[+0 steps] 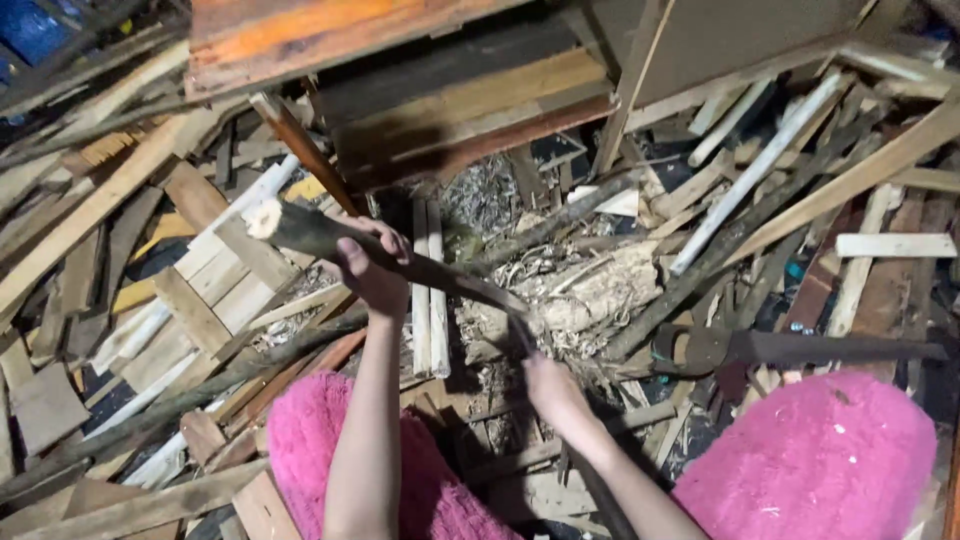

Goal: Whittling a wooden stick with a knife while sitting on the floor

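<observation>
My left hand (372,268) is wrapped around a dark, bark-covered branch (300,230) near its pale cut end, which points up and to the left. The branch slopes down to the right towards my right hand (548,385). That hand is closed at the branch's lower end over a heap of wood shavings (590,295); what it grips is too dark to tell. My knees, in fuzzy pink fabric (810,460), frame both arms.
Planks, slats and offcuts lie piled all around. A large wooden board structure (450,90) stands ahead. A dark metal blade tool (800,347) lies on the scraps to the right. Two pale slats (428,290) lie upright behind the branch.
</observation>
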